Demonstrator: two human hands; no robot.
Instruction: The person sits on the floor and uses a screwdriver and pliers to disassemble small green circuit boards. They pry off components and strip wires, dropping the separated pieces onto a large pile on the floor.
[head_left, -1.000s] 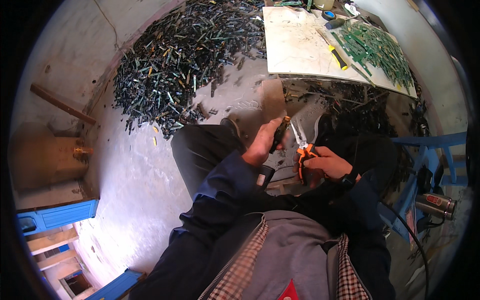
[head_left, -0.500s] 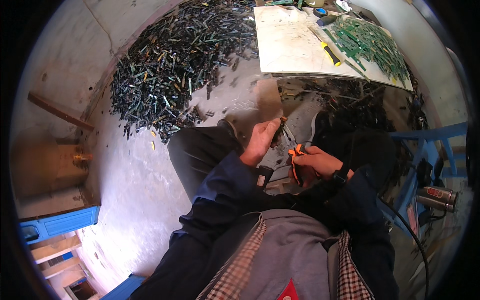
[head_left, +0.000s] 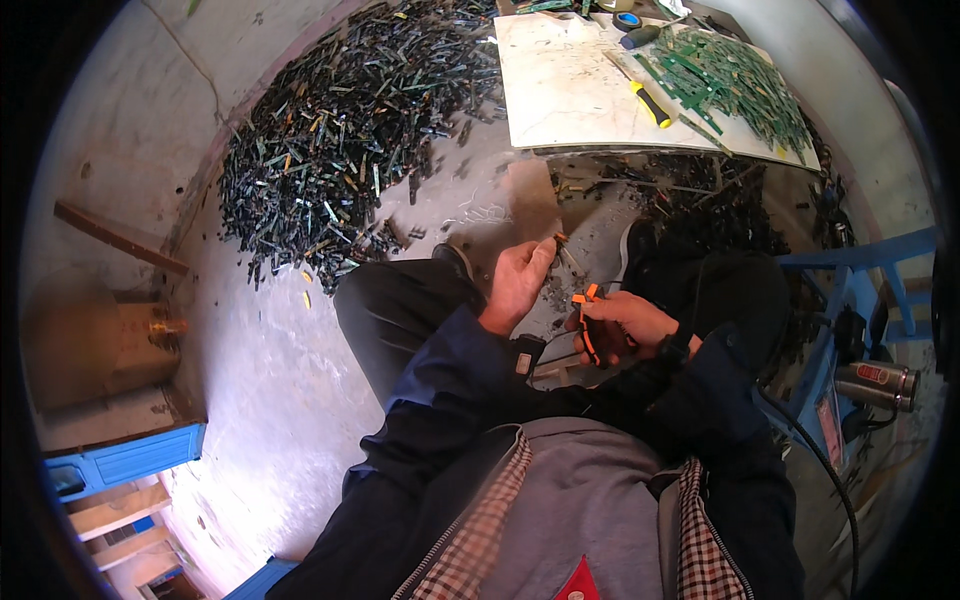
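My left hand [head_left: 520,283] is closed in a pinch above the floor between my knees. Past its fingertips sticks the brownish end of a small strip [head_left: 562,238]; the rest is hidden by the fingers. To its right, my right hand [head_left: 640,318] is wrapped round a pair of pliers with orange-and-black handles [head_left: 588,328]. The plier jaws are hard to make out against the dark floor litter. They point up toward my left hand, and I cannot tell whether they touch the strip.
A large heap of dark strips [head_left: 330,130] lies ahead on the left. Ahead on the right, a white board [head_left: 555,85] bears a pile of green strips [head_left: 740,85] and a yellow-and-black-handled tool [head_left: 652,105]. A blue chair [head_left: 860,255] and steel flask [head_left: 880,385] stand at right.
The pliers and my right hand have shifted slightly left and up, and the orange handles have turned a little. My left hand keeps its pinch. The whole view has tilted slightly.
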